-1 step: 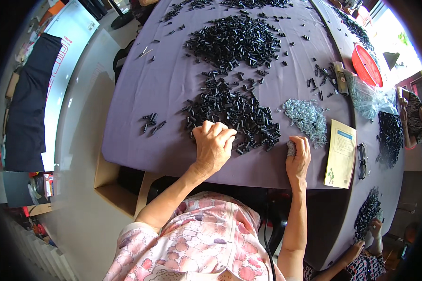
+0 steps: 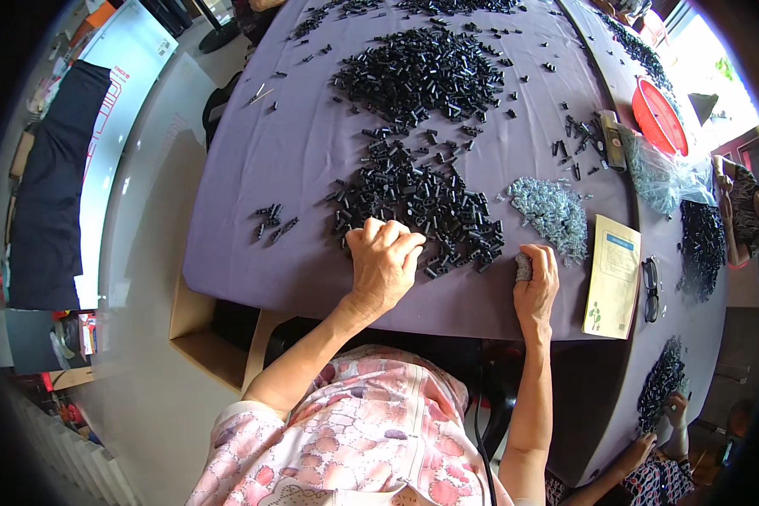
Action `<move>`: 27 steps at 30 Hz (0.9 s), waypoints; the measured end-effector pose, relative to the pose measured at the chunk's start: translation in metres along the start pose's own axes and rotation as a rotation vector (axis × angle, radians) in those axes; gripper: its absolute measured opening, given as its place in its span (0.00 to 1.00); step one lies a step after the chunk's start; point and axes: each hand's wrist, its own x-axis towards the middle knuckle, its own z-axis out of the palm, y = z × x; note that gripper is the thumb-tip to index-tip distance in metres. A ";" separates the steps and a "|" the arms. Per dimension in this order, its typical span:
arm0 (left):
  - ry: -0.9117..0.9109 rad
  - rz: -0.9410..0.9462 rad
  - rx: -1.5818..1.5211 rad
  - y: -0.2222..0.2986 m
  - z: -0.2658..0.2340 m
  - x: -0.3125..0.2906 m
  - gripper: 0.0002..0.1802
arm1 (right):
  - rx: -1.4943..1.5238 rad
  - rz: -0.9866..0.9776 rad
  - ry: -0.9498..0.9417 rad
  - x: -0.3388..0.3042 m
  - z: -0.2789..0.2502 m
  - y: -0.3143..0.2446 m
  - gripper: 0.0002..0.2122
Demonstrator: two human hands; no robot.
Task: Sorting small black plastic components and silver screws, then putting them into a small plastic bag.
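Note:
My left hand (image 2: 382, 266) rests with curled fingers at the near edge of a pile of small black plastic pieces (image 2: 422, 198). Its fingertips are hidden, so what they pinch cannot be made out. To the right, my right hand (image 2: 538, 287) is closed near the table's front edge. A grey speckled lump (image 2: 524, 268) shows at its thumb side; its kind is unclear. Just beyond this hand lies a heap of small clear plastic pieces (image 2: 552, 215).
A larger black heap (image 2: 430, 72) lies farther back, with a small cluster (image 2: 271, 223) at left. At right are a yellow booklet (image 2: 611, 278), black-framed glasses (image 2: 651, 291), a clear bag (image 2: 658, 177) and a red basket (image 2: 659, 116). Another person's hands (image 2: 675, 411) work at lower right.

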 end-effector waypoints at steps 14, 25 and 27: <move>-0.063 0.008 0.070 0.005 0.014 0.018 0.04 | -0.011 0.009 -0.014 -0.001 -0.001 0.002 0.19; -0.194 -0.101 0.106 0.012 0.012 0.013 0.06 | -0.018 -0.019 -0.003 -0.001 0.001 0.003 0.20; -0.191 -0.110 0.085 0.009 0.010 0.013 0.06 | -0.008 0.003 -0.008 -0.002 0.000 0.003 0.19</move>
